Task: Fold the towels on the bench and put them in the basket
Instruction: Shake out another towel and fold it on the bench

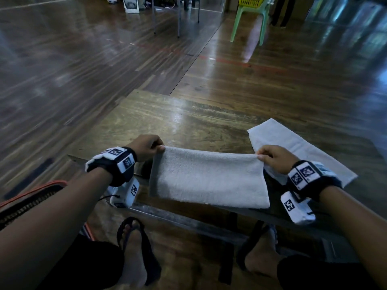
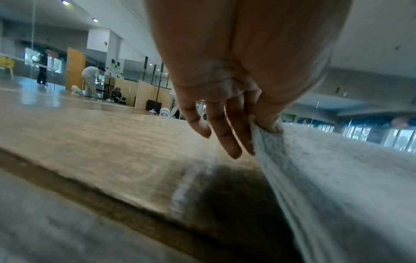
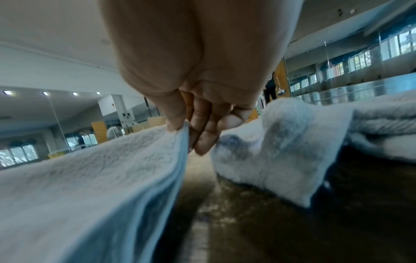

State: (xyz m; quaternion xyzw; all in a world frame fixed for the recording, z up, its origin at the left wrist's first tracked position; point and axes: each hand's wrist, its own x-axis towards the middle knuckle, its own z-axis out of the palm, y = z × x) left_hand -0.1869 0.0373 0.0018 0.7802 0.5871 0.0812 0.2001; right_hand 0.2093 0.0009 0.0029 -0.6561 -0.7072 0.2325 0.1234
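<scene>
A white towel (image 1: pixel 207 176) lies doubled over on the wooden bench (image 1: pixel 188 118), its near edge at the bench's front edge. My left hand (image 1: pixel 146 148) pinches the towel's far left corner, thumb over the cloth (image 2: pixel 268 122). My right hand (image 1: pixel 274 156) pinches the far right corner (image 3: pixel 180 128). Both corners are held slightly above the bench. A second white towel (image 1: pixel 293 143) lies to the right on the bench, partly under my right hand; it is rumpled in the right wrist view (image 3: pixel 281 142). A yellow basket (image 1: pixel 253 2) sits on a green chair far ahead.
The green plastic chair (image 1: pixel 249 21) stands on the shiny wood floor at the back right. Metal table legs (image 1: pixel 178 17) stand at the back middle. My feet in dark sandals (image 1: pixel 134 248) are under the bench front. People stand far off in the hall (image 2: pixel 90 80).
</scene>
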